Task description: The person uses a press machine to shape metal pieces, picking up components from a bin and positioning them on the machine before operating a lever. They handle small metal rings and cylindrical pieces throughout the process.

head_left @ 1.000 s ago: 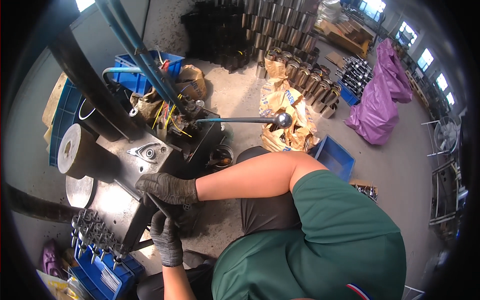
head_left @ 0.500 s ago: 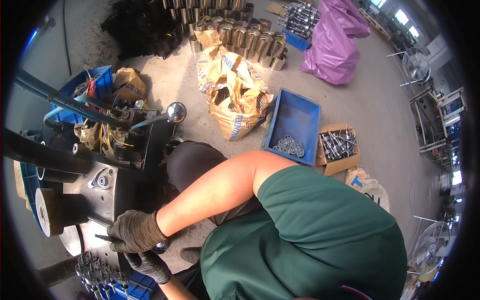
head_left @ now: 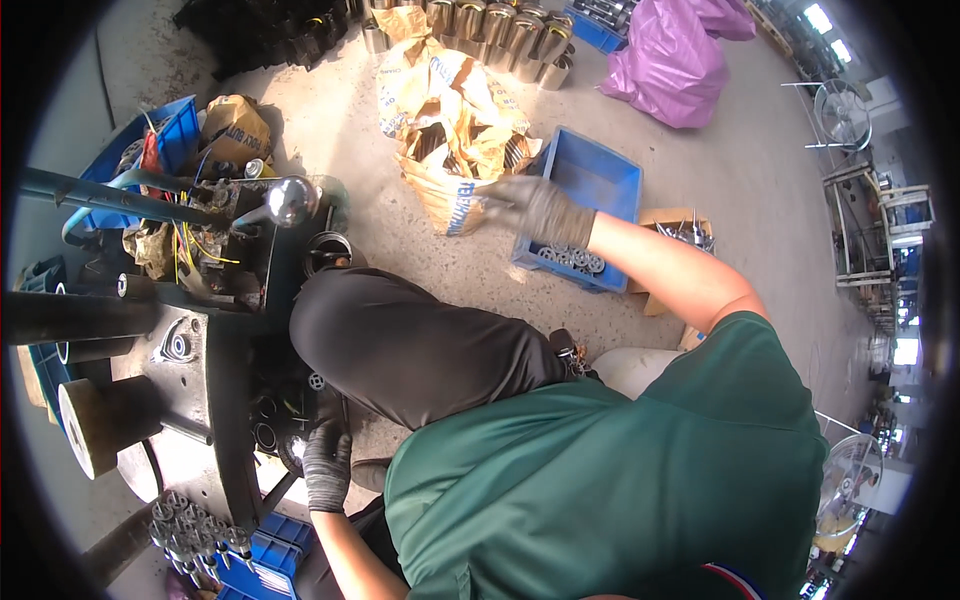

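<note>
My right hand point(head_left: 552, 214), in a dark grey knit glove, is stretched out over the near edge of a blue plastic bin point(head_left: 625, 195). Its fingers are blurred but look extended and apart, pointing toward a torn brown paper bag point(head_left: 445, 185) of metal parts; nothing shows in them. Several grey ring-shaped parts point(head_left: 572, 259) lie in the bin below this hand. My left hand point(head_left: 327, 470), gloved alike, is low beside the machine point(head_left: 190, 370). Its fingers curl against a shiny round metal piece point(head_left: 292, 450); what they grip is mostly hidden.
A lever with a steel ball knob point(head_left: 292, 202) sticks out from the machine. Spindle-like metal parts point(head_left: 195, 530) hang at its lower side above blue crates point(head_left: 275, 555). Beyond the paper bag stand metal cylinders point(head_left: 500, 35) and a purple sack point(head_left: 668, 75). A carton point(head_left: 665, 218) sits beside the bin.
My right hand has left the machine and swung across to the bin and paper bag. My left hand has moved up slightly along the machine's side. The view has shifted a little.
</note>
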`<action>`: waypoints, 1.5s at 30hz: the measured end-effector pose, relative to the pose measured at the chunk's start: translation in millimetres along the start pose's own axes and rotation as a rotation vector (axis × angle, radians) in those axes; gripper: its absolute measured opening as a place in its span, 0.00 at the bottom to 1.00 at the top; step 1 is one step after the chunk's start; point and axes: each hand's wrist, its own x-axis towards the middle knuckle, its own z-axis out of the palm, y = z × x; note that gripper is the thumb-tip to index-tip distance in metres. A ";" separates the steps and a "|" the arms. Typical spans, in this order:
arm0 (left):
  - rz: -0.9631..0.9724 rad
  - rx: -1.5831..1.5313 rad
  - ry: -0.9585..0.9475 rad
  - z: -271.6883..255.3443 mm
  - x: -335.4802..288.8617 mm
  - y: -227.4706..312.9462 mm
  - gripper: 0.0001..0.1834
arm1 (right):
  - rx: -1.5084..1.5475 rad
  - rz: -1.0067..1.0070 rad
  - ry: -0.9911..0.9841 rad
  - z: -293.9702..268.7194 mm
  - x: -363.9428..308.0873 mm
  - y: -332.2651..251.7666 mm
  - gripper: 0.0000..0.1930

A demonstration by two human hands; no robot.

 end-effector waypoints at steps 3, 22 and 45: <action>-0.094 -0.061 -0.095 24.7 -1.0 -34.6 0.18 | -0.127 0.429 -0.100 1.7 -60.5 104.2 0.21; -0.402 -0.095 -0.195 63.1 -22.0 -97.5 0.15 | -0.476 0.934 -0.834 118.8 -127.2 244.2 0.16; -0.571 -0.154 -0.219 79.4 -40.5 -144.9 0.14 | -0.344 1.253 -0.539 137.5 -81.2 214.3 0.26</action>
